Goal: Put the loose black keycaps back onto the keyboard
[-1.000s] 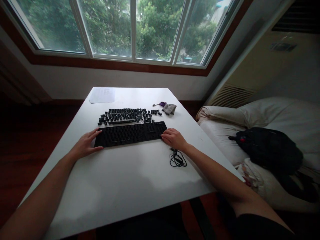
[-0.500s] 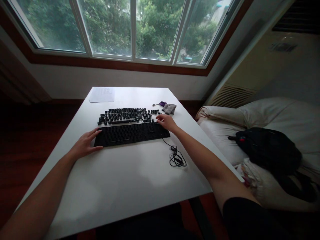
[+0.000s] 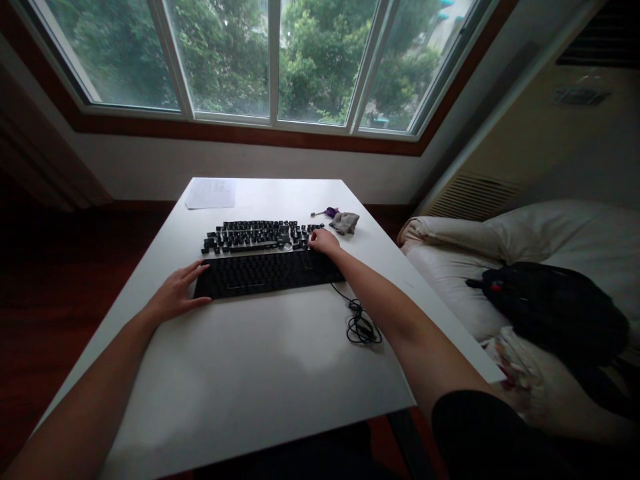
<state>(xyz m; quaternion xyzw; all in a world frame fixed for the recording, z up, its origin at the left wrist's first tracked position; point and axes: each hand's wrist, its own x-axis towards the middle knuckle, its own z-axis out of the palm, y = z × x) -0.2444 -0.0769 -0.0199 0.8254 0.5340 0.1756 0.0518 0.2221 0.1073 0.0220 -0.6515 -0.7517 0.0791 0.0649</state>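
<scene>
A black keyboard base (image 3: pixel 267 273) lies across the middle of the white table (image 3: pixel 240 373). Behind it several loose black keycaps (image 3: pixel 255 236) are laid out in rows. My left hand (image 3: pixel 176 295) rests flat at the base's left end, fingers stretched out and touching it. My right hand (image 3: pixel 325 241) reaches past the base's far right corner to the right end of the keycap rows. Its fingers curl down there; whether they hold a keycap is hidden.
The keyboard's black cable (image 3: pixel 361 325) lies coiled to the right of the base. A grey cloth (image 3: pixel 345 222) and a small purple tool (image 3: pixel 326 213) sit behind my right hand. A paper sheet (image 3: pixel 211 193) lies at the far left. A bed with a black bag (image 3: pixel 550 309) stands right.
My right hand left the keyboard base's right end and moved away from me to the loose keycaps. My left hand stayed at the left end.
</scene>
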